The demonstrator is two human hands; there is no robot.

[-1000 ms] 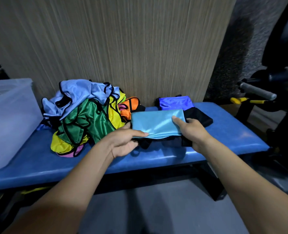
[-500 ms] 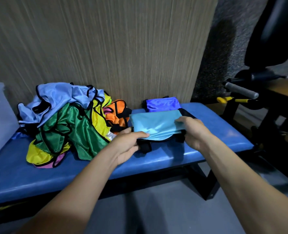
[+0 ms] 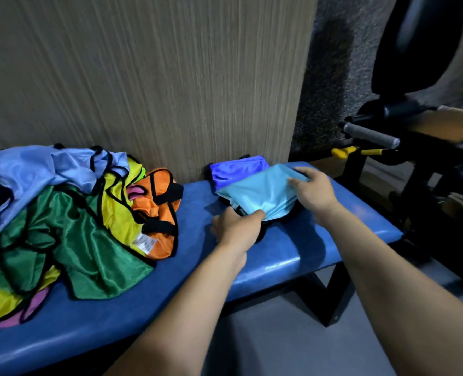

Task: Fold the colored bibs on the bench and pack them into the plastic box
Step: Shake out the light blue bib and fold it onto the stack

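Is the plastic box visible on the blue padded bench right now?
No, the blue padded bench holds only colored bibs and both hands.

A: Bib status?

B: I see a folded light-blue bib on the bench, right side, overlapping a folded purple bib behind it. Unfolded pile sits left: pale blue, green, yellow, orange, black trim.
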